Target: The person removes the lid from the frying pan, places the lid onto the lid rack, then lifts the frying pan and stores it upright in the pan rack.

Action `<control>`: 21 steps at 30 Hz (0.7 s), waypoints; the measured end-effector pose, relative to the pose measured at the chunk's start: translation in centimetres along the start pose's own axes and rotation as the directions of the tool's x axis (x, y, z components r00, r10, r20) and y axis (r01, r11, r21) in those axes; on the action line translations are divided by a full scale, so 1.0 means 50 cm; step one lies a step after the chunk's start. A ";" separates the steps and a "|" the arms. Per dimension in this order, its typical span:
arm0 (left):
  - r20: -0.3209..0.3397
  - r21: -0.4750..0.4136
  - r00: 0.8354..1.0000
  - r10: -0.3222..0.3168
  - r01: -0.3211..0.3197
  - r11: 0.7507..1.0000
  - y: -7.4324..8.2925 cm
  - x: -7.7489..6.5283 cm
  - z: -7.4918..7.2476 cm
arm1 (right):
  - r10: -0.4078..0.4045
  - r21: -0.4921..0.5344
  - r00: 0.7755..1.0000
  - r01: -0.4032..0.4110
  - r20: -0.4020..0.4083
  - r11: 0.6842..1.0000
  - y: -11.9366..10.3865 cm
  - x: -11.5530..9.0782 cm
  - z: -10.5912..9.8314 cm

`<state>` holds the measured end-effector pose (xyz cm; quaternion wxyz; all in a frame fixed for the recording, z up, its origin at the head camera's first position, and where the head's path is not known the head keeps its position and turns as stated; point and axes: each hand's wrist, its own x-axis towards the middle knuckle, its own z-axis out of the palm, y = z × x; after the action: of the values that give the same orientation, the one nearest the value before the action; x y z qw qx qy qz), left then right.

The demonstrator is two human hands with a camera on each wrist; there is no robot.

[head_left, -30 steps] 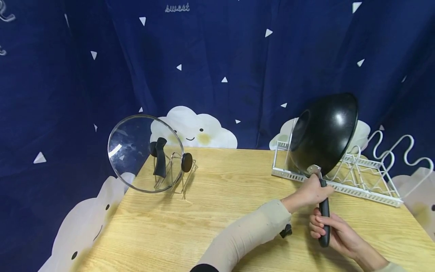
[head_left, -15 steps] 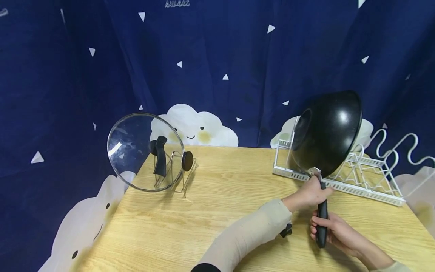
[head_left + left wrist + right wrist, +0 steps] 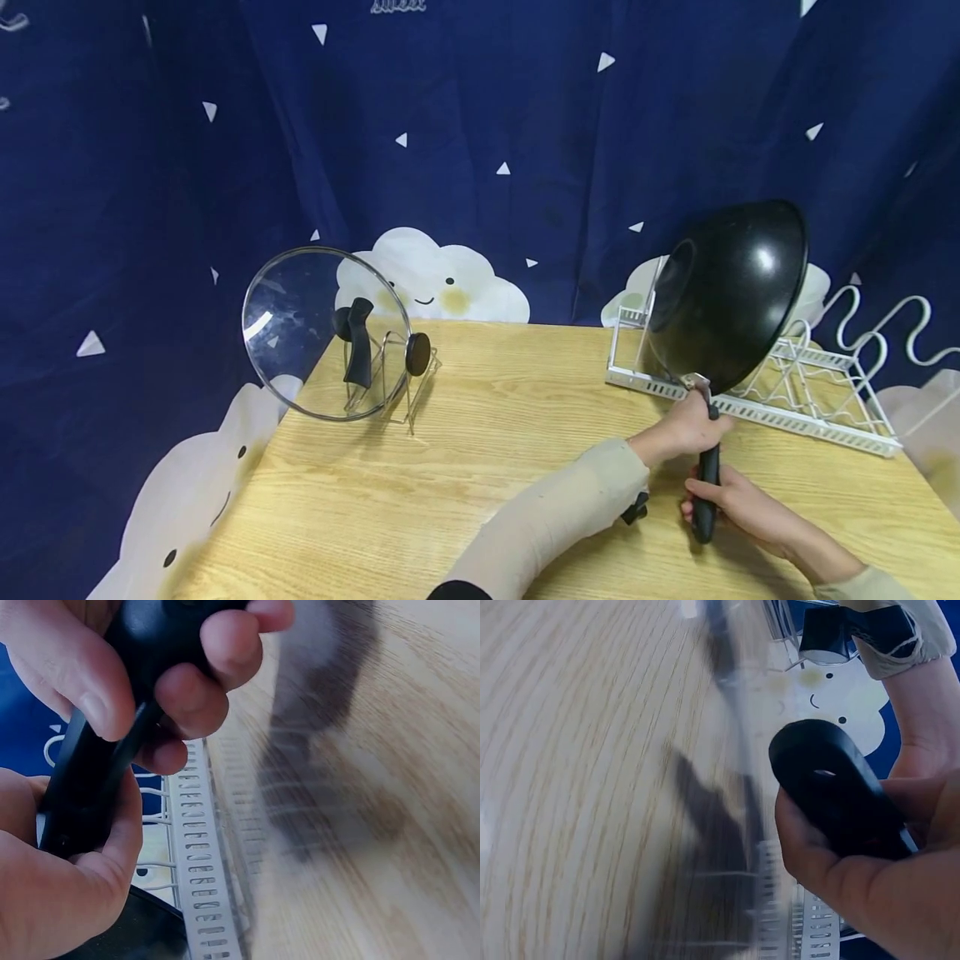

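A black wok point(image 3: 727, 300) stands on its side at the left end of a white wire rack point(image 3: 795, 421), its rounded underside facing me. Its black handle point(image 3: 707, 496) points toward the near side of the table. My left hand point(image 3: 684, 427) grips the handle close to the metal bracket by the wok. Lower down, my right hand point(image 3: 738, 504) has its fingers around the handle near the end. In the left wrist view both hands wrap the handle point(image 3: 86, 787), the rack's slotted rail behind them. The rounded handle end point(image 3: 832, 780) sticks out past my right hand in the right wrist view.
A glass lid point(image 3: 300, 333) with a black knob handle leans upright in a small wire stand point(image 3: 408, 408) on the left of the wooden table point(image 3: 375, 500). A dark blue curtain point(image 3: 465, 100) with clouds hangs behind. The rack's wavy white wires point(image 3: 862, 333) rise at the right.
The handle's end has swung slightly left, with my right hand following it. The wok shifts a little to the right in view, as does the whole scene slightly. Both hands keep their hold.
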<state>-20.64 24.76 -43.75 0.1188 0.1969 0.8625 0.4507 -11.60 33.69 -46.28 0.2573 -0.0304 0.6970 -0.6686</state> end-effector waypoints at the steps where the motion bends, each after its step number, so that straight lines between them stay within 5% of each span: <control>1: 0.000 0.001 1.000 -0.003 0.003 1.000 0.000 0.001 0.000 | 0.007 -0.014 1.000 -0.007 -0.004 1.000 0.000 0.001 0.001; 10: -0.013 -0.047 0.999 -0.031 0.030 0.998 -0.006 0.007 0.005 | -0.024 -0.029 1.000 0.024 0.005 0.999 0.003 0.013 0.004; 21: -0.045 -0.217 0.998 -0.046 0.036 0.976 -0.013 0.007 0.019 | 0.025 0.000 1.000 -0.025 0.004 1.000 0.013 0.017 -0.001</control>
<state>-20.74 25.30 -44.83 0.1273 0.1537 0.8150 0.5440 -12.16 33.46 -47.14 0.2669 -0.0230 0.6969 -0.6652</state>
